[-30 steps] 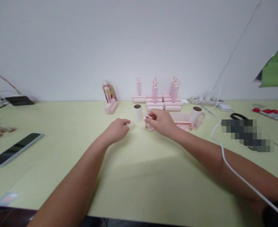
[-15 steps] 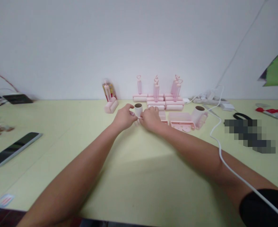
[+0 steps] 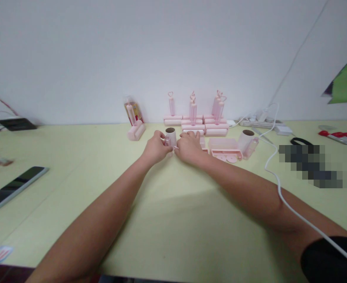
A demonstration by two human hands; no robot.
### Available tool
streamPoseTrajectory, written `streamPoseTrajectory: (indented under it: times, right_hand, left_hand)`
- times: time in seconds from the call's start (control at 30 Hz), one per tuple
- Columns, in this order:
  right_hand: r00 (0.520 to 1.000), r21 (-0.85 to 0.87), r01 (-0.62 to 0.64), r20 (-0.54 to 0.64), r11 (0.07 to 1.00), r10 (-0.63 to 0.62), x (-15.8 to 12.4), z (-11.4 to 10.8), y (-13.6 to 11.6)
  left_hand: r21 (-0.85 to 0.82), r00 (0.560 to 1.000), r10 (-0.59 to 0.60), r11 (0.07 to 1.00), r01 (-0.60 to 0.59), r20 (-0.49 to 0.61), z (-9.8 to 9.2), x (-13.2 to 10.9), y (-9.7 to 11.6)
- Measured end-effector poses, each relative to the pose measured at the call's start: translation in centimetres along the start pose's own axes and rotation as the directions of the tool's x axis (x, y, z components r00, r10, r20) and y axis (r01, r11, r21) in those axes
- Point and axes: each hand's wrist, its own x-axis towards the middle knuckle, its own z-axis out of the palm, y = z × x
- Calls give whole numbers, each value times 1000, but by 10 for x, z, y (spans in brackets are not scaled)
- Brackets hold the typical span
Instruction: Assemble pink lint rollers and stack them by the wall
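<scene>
- In the head view, my left hand [image 3: 156, 149] is gripping a clear pink tube [image 3: 167, 141] between thumb and fingers.
- My right hand [image 3: 189, 148] is pinching a small pale-pink piece [image 3: 176, 147] just beside the tube; its exact shape is too small to tell.
- The tube is looking glossy and see-through, like plastic.
- A white paper roll [image 3: 171, 133] with a brown cardboard core is standing upright just behind my fingertips.
- To the right, an open pink case [image 3: 225, 144], flat pink discs [image 3: 231, 159] and a second roll [image 3: 246, 140] are sitting.
- Pink lint rollers [image 3: 193, 114] with looped tops are standing near the wall.
- My right hand is partly hiding pink parts behind it; a white cable [image 3: 275, 177] is crossing my right forearm.
</scene>
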Motion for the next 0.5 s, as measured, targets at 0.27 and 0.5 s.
streamPoseTrajectory:
  times: [0.27, 0.5]
  right_hand:
    - [994, 39, 62, -96, 997, -59, -27, -26, 6]
    - [961, 192, 275, -69, 942, -267, -113, -48, 3]
  left_hand:
    - [104, 1000, 4, 995, -6, 17, 8, -11, -3]
    - [145, 997, -9, 989, -4, 83, -1, -18, -2]
